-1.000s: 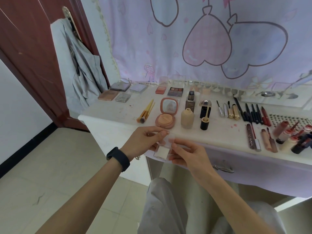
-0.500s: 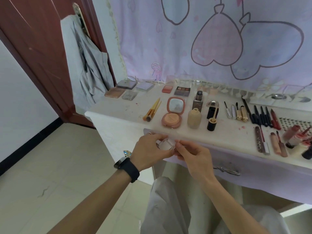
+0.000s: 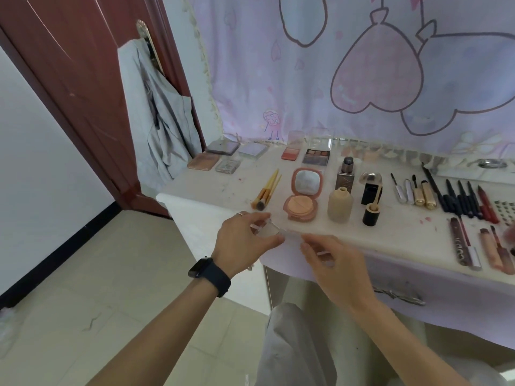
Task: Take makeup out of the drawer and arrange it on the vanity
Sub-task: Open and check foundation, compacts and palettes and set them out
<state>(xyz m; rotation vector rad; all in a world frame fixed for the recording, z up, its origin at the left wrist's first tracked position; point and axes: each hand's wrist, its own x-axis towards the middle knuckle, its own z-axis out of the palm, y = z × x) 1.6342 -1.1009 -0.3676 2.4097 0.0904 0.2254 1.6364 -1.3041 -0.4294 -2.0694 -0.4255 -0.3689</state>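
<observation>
The small clear plastic compact (image 3: 268,232) is pinched in the left hand (image 3: 242,243) fingers, white bench (image 3: 223,190) edge just beyond them. The right hand (image 3: 334,263) fingers look curled on its clear lid flap. Seems light, stiff, slick and crackable, so I'd grip the side edges.

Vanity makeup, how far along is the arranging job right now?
Mostly done: palettes, brushes, an open compact, bottles and pencils already lie in rows on the vanity. In hand: the left hand grips a small clear case while the right hand pinches its other end. Left: setting that case down. The drawer looks closed, so more inside cannot be judged.
</observation>
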